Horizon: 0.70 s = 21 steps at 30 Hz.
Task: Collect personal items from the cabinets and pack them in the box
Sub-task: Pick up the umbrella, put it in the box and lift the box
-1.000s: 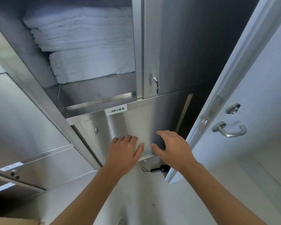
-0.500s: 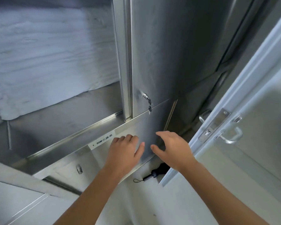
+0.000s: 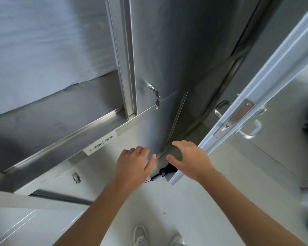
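Observation:
A stainless steel cabinet [image 3: 164,50] fills the view. Its upper left compartment is open and holds stacked white linen [image 3: 43,41]. The upper right door is closed, with keys [image 3: 156,96] hanging in its lock. My left hand [image 3: 133,166] lies flat, fingers spread, against the lower door panel [image 3: 124,139] below a white label [image 3: 100,142]. My right hand [image 3: 190,157] hovers open at that panel's right edge. A small black item with a wrist strap [image 3: 163,173] lies on the floor just below and between my hands. No box is in view.
A white room door [image 3: 256,89] with a metal lever handle [image 3: 251,130] stands open close on the right. A cabinet door [image 3: 25,199] juts out at lower left. My white shoes [image 3: 140,235] stand on the pale floor. Blurred dark objects sit at the far right.
The view has moved closer and swung right, so the linen shelf now fills the upper left. Both hands keep the same pose at the lower door panel.

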### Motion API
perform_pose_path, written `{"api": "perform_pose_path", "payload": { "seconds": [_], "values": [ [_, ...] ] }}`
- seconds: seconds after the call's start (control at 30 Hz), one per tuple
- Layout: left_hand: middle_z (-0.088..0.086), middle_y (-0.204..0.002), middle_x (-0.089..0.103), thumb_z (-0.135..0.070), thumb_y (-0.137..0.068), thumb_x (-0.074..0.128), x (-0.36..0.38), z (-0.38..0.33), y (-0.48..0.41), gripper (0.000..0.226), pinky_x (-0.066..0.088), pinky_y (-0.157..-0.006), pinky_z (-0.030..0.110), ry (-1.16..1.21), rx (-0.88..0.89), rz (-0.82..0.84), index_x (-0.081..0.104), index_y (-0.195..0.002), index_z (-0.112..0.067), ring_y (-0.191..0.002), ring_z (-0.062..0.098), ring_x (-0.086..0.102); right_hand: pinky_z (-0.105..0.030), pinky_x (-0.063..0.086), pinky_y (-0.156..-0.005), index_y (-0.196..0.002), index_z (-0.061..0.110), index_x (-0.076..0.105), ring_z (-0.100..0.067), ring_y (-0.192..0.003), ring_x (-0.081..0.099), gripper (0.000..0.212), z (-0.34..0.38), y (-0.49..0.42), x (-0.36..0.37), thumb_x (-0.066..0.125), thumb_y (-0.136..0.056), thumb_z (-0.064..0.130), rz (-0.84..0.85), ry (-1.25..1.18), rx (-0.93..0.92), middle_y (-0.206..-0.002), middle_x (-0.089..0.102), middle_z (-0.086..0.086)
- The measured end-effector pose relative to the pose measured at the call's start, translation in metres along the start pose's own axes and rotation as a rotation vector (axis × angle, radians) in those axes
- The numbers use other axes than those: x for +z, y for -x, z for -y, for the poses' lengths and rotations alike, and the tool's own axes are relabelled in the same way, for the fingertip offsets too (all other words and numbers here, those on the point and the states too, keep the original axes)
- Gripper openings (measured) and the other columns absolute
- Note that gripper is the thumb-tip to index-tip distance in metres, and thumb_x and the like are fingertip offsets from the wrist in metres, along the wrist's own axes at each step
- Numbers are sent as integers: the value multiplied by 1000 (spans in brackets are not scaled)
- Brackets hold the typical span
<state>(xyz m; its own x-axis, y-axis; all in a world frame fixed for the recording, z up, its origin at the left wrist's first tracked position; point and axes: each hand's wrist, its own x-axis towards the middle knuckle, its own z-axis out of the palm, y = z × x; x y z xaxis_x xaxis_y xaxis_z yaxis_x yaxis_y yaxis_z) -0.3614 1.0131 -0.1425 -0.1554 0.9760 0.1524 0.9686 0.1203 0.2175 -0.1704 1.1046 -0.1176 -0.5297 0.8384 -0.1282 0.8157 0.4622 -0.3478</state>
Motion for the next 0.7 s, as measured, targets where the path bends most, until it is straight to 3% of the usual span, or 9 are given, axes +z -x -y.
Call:
{"api": "perform_pose_path", "payload": {
  "seconds": [0.13,0.27,0.47,0.7],
  "values": [
    [3,-76,66,-47,-94,30,26,-4,25,49,47,-69,39,-29,-47,96,67,-90,-15,-68,30,62,-34,45,-101,-141,24,56,-18,-128,54,56,-17,7,36,55,-95,56,86,-10,11,-139,62,5],
    [1,-77,65,-47,-95,30,66,-9,52,48,46,-68,38,-13,-118,142,66,-91,-16,-68,29,62,-34,48,-87,-121,23,62,-20,-111,59,49,-46,9,87,52,-90,59,168,-35,1,-116,68,4],
    [-4,-92,69,-53,-96,18,178,-11,95,57,47,-78,37,-43,-216,255,65,-105,-21,-82,22,66,-31,42,-90,-137,29,56,-15,-124,53,54,-114,1,208,51,-93,60,275,-57,-4,-130,63,7],
    [-5,-92,69,-55,-95,13,359,11,139,61,47,-78,35,13,-254,329,63,-108,-22,-81,21,65,-33,40,-102,-144,27,53,-15,-130,52,59,-194,-11,383,52,-95,60,330,-90,75,-137,61,7]
  ]
}}
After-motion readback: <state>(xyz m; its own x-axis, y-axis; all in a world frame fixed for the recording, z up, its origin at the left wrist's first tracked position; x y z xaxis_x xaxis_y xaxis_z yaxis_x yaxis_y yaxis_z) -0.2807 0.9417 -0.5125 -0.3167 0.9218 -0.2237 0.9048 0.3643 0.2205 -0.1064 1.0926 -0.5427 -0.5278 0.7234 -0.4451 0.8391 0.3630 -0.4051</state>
